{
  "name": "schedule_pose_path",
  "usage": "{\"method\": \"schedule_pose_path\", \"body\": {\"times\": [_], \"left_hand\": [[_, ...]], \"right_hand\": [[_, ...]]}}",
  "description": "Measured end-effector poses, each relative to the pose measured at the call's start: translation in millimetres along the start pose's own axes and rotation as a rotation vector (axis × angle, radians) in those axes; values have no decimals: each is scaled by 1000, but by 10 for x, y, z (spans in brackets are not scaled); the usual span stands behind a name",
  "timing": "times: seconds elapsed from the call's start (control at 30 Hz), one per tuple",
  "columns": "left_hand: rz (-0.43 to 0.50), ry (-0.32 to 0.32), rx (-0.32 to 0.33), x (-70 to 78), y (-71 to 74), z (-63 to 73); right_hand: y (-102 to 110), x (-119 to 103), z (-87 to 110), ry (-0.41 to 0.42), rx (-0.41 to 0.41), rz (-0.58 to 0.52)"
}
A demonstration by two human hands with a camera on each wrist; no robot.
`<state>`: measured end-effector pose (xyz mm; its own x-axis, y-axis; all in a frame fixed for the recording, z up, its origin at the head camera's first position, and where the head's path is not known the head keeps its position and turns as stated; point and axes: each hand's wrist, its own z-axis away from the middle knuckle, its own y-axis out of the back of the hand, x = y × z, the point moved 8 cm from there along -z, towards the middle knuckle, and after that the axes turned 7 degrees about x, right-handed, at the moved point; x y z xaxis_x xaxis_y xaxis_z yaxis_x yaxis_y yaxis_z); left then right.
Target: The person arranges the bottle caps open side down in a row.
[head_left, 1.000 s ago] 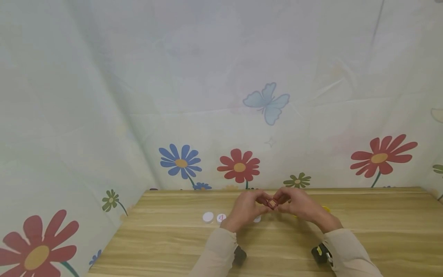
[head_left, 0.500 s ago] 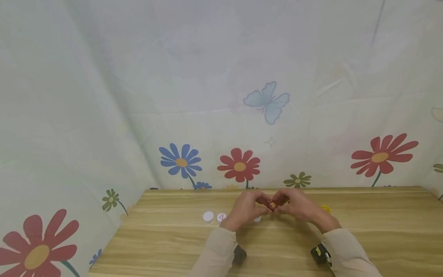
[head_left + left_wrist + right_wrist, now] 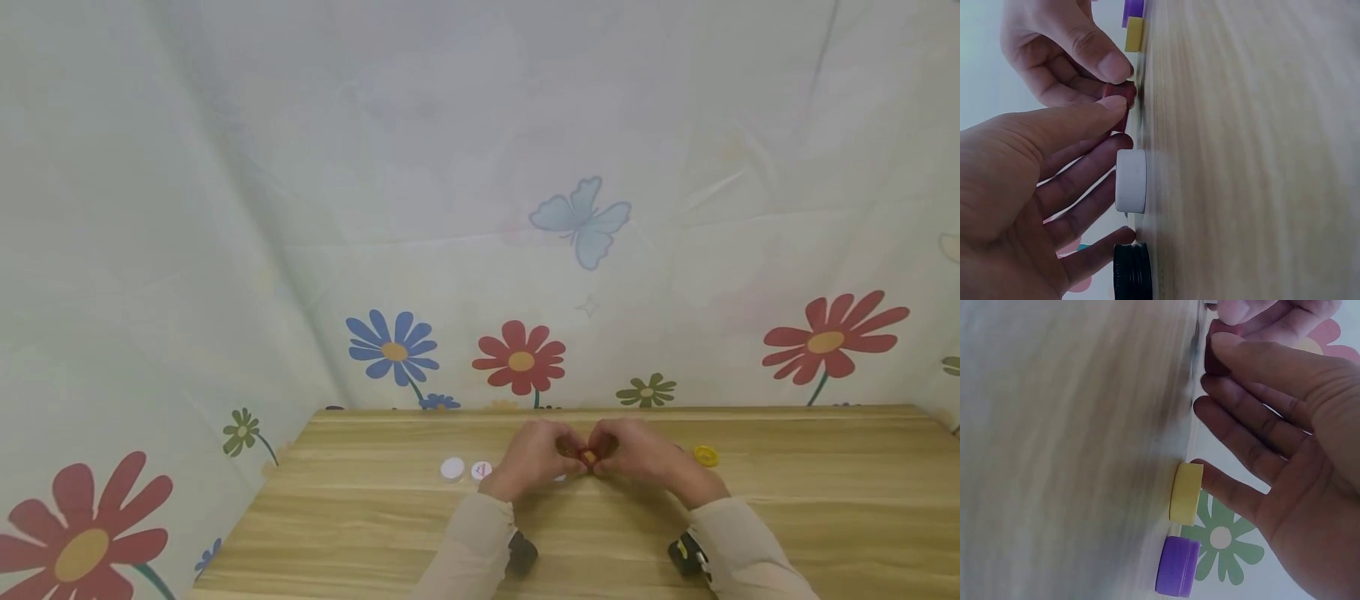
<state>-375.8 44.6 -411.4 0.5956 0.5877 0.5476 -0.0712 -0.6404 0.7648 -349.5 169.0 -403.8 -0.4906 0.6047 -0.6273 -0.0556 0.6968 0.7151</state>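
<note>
Both hands meet over the table and hold one small dark red cap (image 3: 590, 457) with a gold mark on top. My left hand (image 3: 532, 457) pinches its left side between thumb and fingers. From the other side, the thumb and fingers of my right hand (image 3: 645, 454) pinch it too. In the left wrist view the red cap (image 3: 1119, 94) sits close to the tabletop, partly covered by both thumbs. Near the left fingers stand a white bottle cap (image 3: 1130, 181) and a black bottle cap (image 3: 1133, 272). A yellow bottle cap (image 3: 1186, 494) lies by the right little finger.
Two white caps, a plain one (image 3: 452, 469) and one with a red print (image 3: 482, 472), lie left of the hands. A purple ribbed cap (image 3: 1177, 567) is beside the yellow one. Behind the wooden table (image 3: 360, 533) hangs a flower-printed curtain (image 3: 450, 208).
Both hands have come down slightly nearer the table with the red cap, still pinching it. The yellow cap at the right now shows more fully past the right hand.
</note>
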Motion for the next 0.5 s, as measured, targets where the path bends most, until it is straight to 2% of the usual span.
{"method": "schedule_pose_path", "body": {"times": [0.13,0.5], "left_hand": [[-5,21,-19,-17,-38,-2],[-38,27,-49,13,-34,20]], "right_hand": [[-26,-10,6,27,1,25],[-32,-25,23,16,-11,21]]}}
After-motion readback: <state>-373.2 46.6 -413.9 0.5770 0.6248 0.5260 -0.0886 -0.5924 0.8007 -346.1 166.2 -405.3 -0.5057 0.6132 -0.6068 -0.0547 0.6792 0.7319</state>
